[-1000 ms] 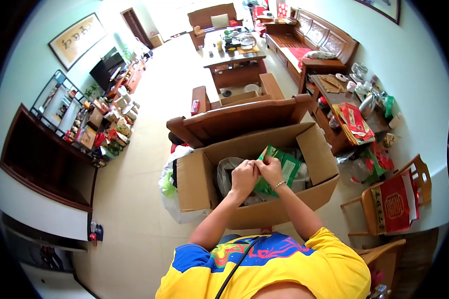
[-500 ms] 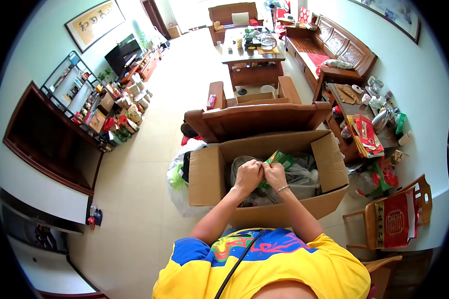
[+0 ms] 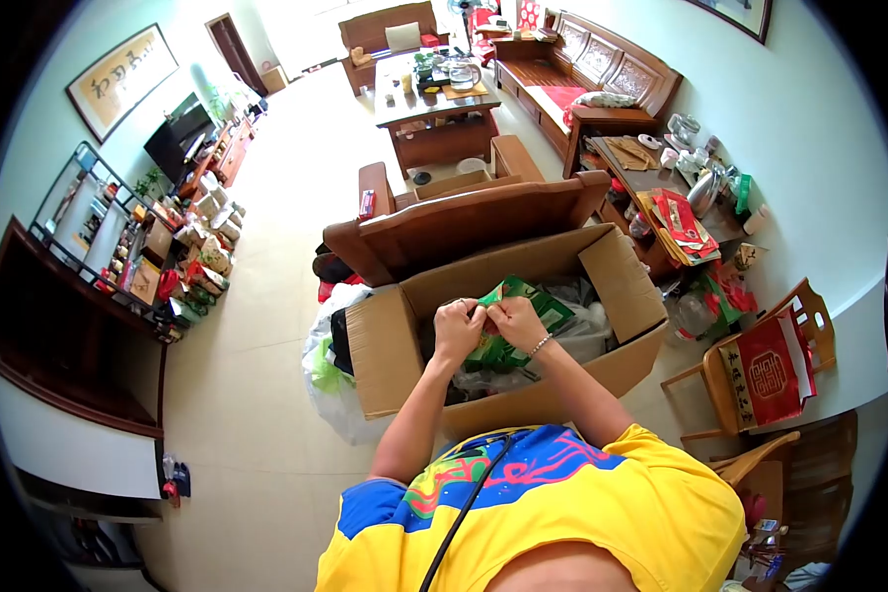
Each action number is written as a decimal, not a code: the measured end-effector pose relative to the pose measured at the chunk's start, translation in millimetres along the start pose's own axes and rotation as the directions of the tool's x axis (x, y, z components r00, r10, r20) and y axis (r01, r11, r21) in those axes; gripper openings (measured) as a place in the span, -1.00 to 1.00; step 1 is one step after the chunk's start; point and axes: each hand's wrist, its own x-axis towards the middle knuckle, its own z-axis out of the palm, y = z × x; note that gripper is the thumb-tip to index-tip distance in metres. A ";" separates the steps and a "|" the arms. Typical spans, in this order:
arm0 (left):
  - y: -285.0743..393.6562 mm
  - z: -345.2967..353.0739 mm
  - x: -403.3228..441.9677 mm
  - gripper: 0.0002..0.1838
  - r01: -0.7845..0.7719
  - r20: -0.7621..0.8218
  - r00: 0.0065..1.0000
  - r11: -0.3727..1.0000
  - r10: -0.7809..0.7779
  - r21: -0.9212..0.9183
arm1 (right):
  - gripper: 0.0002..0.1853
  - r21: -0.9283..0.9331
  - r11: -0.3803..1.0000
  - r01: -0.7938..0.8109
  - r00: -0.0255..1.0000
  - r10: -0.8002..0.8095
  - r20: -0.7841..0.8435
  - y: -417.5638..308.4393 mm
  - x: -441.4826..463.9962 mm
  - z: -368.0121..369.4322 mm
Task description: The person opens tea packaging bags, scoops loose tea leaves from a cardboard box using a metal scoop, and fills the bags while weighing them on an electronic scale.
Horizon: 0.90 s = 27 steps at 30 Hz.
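Observation:
A green packet (image 3: 536, 308) is pinched at its top edge between my two hands, over an open cardboard box (image 3: 395, 340). My left hand (image 3: 458, 331) has its fingers closed on the packet's left part. Close beside it, my right hand (image 3: 515, 323), with a bracelet at the wrist, grips the same packet. The fingertips of both hands nearly meet. Inside the box, clear plastic bags (image 3: 584, 321) and other items lie below the packet, partly hidden by my hands and forearms.
Behind the box stands a wooden chair back (image 3: 474, 225). A white plastic bag (image 3: 331, 395) lies against the box's left side. To the right are a cluttered side table (image 3: 651, 183) and a wooden chair with a red bag (image 3: 768, 370). Shelves (image 3: 89, 217) line the left wall.
The view has shifted. The green packet, seen narrow and tilted half a second ago, now shows more of its face. Both hands remain on it.

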 end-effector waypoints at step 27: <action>22.7 22.5 -0.3 -0.85 0.009 0.168 0.985 0.987 -0.036 0.160 | -0.62 -0.174 0.961 -0.216 0.895 0.124 -0.429 11.0 -15.7 -27.6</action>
